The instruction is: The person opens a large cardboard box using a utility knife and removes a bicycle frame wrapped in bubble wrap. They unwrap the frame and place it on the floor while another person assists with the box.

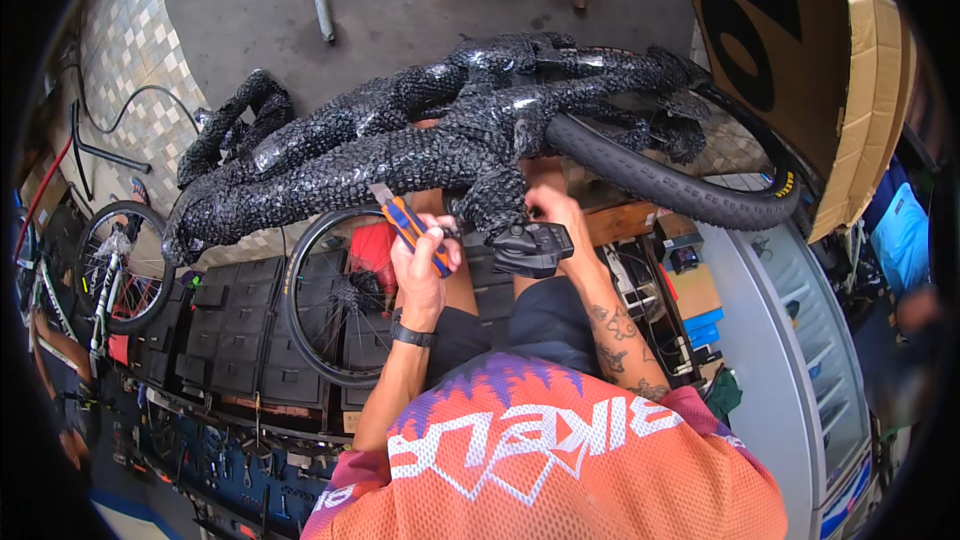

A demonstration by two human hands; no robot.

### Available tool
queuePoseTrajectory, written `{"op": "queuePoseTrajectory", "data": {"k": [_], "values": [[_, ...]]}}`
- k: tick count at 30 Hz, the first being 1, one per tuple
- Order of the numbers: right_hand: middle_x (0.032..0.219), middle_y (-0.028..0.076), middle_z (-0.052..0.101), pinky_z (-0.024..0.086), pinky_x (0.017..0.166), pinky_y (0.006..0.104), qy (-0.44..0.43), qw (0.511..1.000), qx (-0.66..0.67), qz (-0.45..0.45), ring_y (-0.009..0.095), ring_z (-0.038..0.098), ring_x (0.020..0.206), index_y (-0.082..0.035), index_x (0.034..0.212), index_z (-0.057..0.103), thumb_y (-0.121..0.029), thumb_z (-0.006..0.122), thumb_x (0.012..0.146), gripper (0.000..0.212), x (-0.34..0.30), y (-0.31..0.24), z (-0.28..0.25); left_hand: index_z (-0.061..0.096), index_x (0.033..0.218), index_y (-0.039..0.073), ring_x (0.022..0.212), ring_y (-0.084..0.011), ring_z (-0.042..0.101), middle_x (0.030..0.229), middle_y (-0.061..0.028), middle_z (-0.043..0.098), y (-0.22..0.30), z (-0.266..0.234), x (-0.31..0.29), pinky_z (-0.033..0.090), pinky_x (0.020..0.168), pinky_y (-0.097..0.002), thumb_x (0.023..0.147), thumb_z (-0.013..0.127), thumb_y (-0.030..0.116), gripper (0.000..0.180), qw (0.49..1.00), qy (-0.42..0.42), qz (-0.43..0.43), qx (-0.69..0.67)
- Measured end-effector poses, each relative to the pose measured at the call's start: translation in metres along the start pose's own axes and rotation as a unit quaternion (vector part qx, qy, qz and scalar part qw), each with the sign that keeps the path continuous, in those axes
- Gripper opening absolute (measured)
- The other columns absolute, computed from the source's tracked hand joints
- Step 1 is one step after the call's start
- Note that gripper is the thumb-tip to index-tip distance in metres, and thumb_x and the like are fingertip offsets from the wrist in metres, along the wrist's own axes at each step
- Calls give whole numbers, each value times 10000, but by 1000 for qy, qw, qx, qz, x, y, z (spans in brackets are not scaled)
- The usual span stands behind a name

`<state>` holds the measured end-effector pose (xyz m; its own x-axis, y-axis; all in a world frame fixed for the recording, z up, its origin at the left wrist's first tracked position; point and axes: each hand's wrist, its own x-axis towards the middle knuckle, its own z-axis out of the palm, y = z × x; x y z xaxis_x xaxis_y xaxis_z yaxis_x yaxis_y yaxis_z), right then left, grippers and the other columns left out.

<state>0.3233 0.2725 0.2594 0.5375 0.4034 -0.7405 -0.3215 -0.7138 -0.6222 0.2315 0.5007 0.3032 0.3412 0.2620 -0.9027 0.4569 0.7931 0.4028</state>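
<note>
My left hand [425, 265] is closed round an orange and blue utility knife [411, 230]; its blade points up and left, against or just above the wrapped frame. A bicycle frame [350, 162] covered in black bubble wrap lies across in front of me. Below its middle a black pedal [533, 249] sticks out beside a wrapped part. My right hand [556, 212] is at the pedal and the wrap beside it, its fingers bent inward and partly hidden. What those fingers grip I cannot make out. A black tyre [670, 185] emerges unwrapped on the frame's right side.
Behind the frame is a dark mat [420, 0] with two metal tubes. A loose wheel [340, 305] stands near my left knee, before black drawers [235, 325]. To the right are a large cardboard box [870, 90] and a grey glass-fronted cabinet [765, 330]. Another bicycle [105, 290] stands far left.
</note>
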Motion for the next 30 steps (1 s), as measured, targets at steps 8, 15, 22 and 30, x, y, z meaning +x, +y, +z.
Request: {"op": "queuePoseTrajectory", "data": {"k": [8,15,22,30], "values": [[1043,37,717,560,831,269,-7,941,329,83,100,672,913,-56,1357,692,-262,704,1064,358,-19,0,40,642,1131,12,665,-79,593,953,-62,695,21,-6,26,475,598,-245,1036,642,116,141,992,-52,44,109],[1219,49,687,560,939,312,-148,953,215,158,116,654,1038,-96,1404,708,-348,799,1004,481,38,-77,-76,715,1200,15,725,-66,582,901,41,632,35,1,29,482,666,-244,992,790,237,313,947,-162,11,276],[834,125,618,479,741,390,-176,975,-113,-67,209,588,808,8,881,677,-425,814,936,457,85,-152,-57,722,1203,47,639,-45,547,826,41,637,50,34,66,455,574,-233,997,792,189,259,949,-167,98,250],[623,-49,340,279,548,342,32,998,-41,23,64,321,632,-43,656,485,-318,747,1026,530,52,-161,-46,707,1211,20,618,-45,578,800,34,653,26,26,50,464,552,-220,1002,792,184,279,964,-227,-5,140]]}}
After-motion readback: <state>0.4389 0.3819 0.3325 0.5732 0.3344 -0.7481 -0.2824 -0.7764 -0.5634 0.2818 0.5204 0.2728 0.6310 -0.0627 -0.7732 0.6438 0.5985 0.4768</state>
